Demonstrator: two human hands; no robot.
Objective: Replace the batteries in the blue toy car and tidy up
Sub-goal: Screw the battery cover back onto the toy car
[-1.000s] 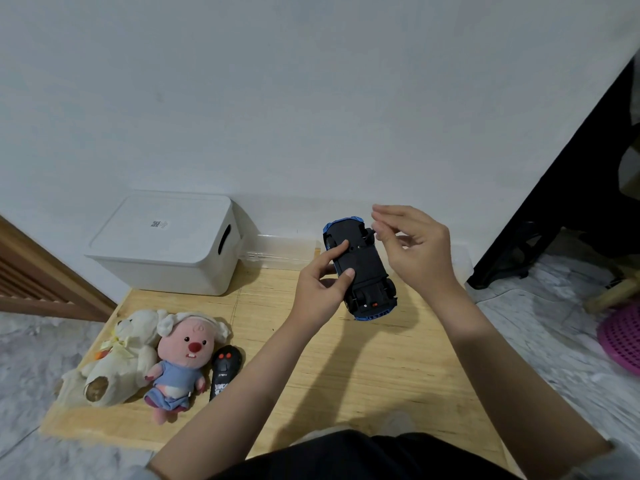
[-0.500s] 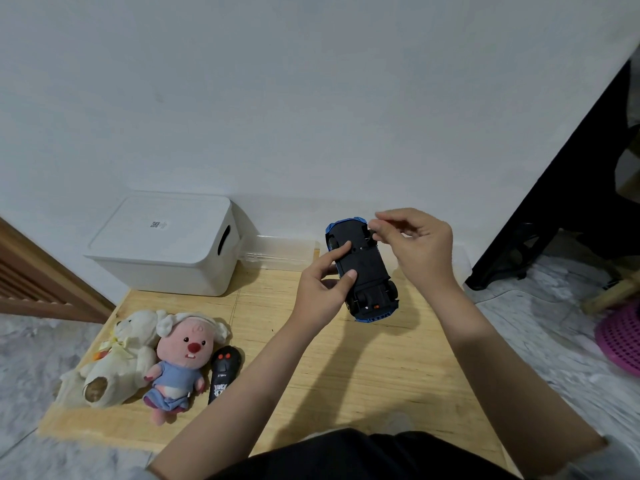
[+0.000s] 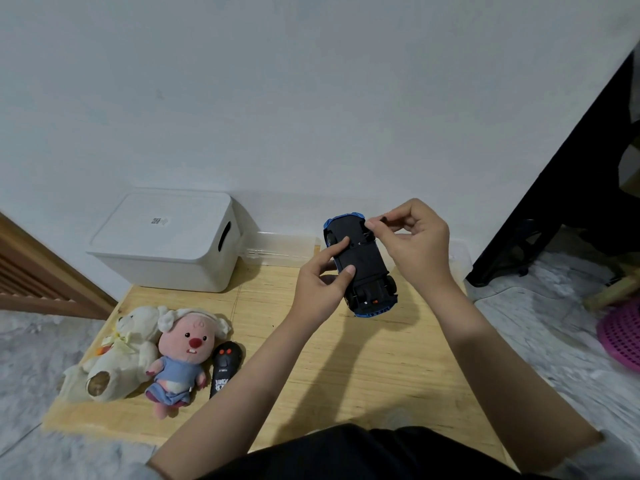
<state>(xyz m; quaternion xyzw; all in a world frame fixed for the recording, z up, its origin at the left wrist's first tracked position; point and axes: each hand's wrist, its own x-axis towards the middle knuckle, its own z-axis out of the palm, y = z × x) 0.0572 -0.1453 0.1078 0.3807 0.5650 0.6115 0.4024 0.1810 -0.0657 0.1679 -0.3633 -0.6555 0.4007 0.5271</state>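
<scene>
A single wide-angle view looks from the person's head, forward and steeply down over the forearms onto the light wooden tabletop [image 3: 363,368], close enough that it fills the lower half. It faces the plain white wall [image 3: 311,98], which fills the upper half. Straight edges bow near the borders.

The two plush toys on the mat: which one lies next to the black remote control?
The pink-faced plush toy in blue clothes; the black remote control lies at its right side. The cream plush toy lies farther left.
</scene>
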